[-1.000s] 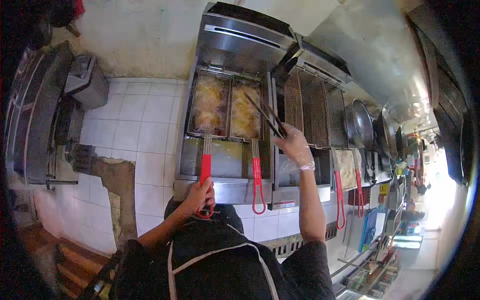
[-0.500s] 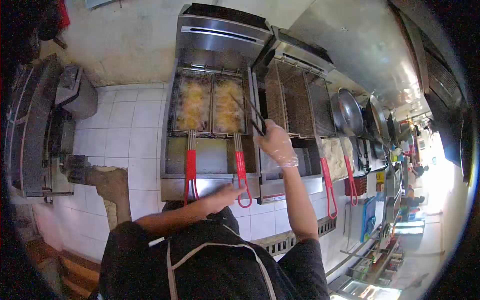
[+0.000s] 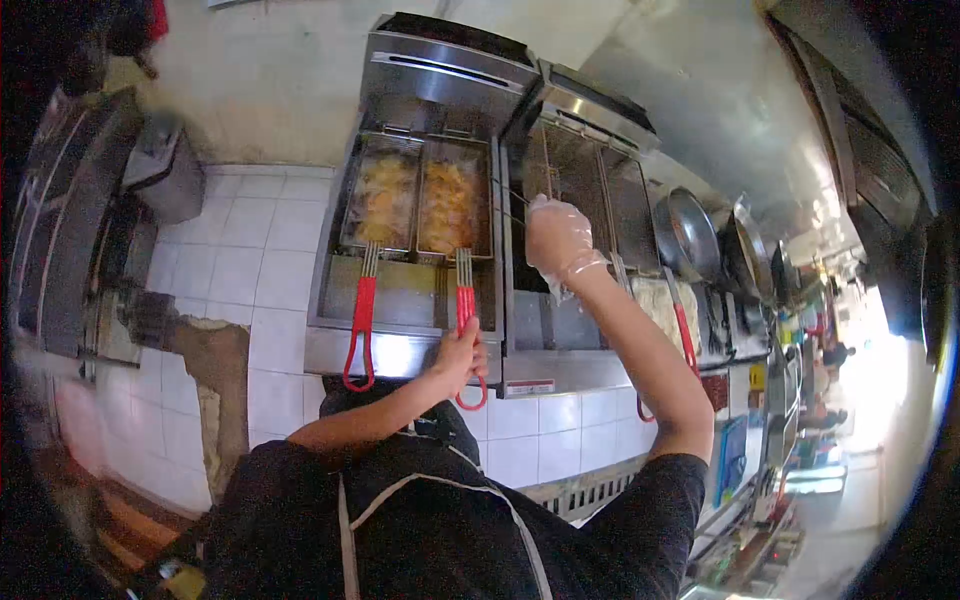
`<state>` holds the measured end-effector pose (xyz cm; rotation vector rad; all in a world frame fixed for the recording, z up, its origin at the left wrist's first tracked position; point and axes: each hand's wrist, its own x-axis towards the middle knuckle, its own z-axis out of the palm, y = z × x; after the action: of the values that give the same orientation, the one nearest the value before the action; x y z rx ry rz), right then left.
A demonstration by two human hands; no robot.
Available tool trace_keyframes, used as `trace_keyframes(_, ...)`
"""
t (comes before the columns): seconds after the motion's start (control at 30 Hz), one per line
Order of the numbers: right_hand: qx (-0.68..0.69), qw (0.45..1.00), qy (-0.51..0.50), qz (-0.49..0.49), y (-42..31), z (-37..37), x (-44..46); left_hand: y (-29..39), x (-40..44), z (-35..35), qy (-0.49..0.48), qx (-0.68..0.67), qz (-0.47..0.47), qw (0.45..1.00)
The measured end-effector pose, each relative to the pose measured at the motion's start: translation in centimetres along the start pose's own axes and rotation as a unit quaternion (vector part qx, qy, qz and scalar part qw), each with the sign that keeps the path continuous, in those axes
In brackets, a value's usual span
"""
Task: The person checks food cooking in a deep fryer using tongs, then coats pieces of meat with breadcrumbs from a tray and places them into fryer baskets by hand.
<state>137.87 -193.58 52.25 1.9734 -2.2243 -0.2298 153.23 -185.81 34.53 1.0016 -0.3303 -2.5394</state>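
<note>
My left hand (image 3: 459,358) is closed around the red handle (image 3: 466,305) of a wire fry basket (image 3: 487,228). Golden-brown pieces of food (image 3: 450,200) fill that basket, which sits in the left fryer. Beside it, a second fry basket (image 3: 349,222) also holds frying food (image 3: 385,205), its red handle (image 3: 362,325) untouched. My right hand (image 3: 560,240), in a clear plastic glove, is closed on a pair of long thin dark sticks (image 3: 509,190). The sticks point left toward the right-hand food basket; whether they are joined like tongs is hidden by the hand.
Another fryer (image 3: 530,372) adjoins on the right, with wire baskets (image 3: 580,165) in it. Farther right are a dark pan (image 3: 688,235) and more cookware. White tiles (image 3: 275,330) cover the floor, with a broken patch (image 3: 215,370) at left. Distant people stand near the bright opening.
My left hand has closed on the right-hand basket's handle. My right hand has risen and drawn the sticks back from the food. The food shows more clearly, with less bubbling.
</note>
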Motion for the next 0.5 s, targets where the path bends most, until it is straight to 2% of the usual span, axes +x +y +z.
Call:
trace_keyframes(0.17, 0.018, 0.999, -0.017, -0.045, 0.0, 1.8, 1.6, -2.6, -1.6, -1.7, -0.032, 0.054, 0.038, 0.997)
trace_keyframes(0.23, 0.009, 0.997, -0.062, -0.054, -0.6, 1.8, 2.4, -3.2, -1.6, -2.6, -0.026, 0.050, 0.042, 0.998)
trace_keyframes(0.3, -0.004, 0.996, -0.065, -0.058, -0.5, 3.4, 3.4, -3.5, -1.3, -3.5, -0.021, 0.047, 0.049, 0.997)
trace_keyframes(0.37, -0.018, 0.996, -0.068, -0.062, -0.5, 4.7, 4.2, -3.7, -0.9, -4.4, -0.091, -0.007, 0.036, 0.995)
trace_keyframes(0.5, -0.036, 0.995, -0.042, -0.084, -0.8, 7.0, 6.0, -4.2, -1.2, -4.1, -0.044, 0.006, 0.058, 0.997)
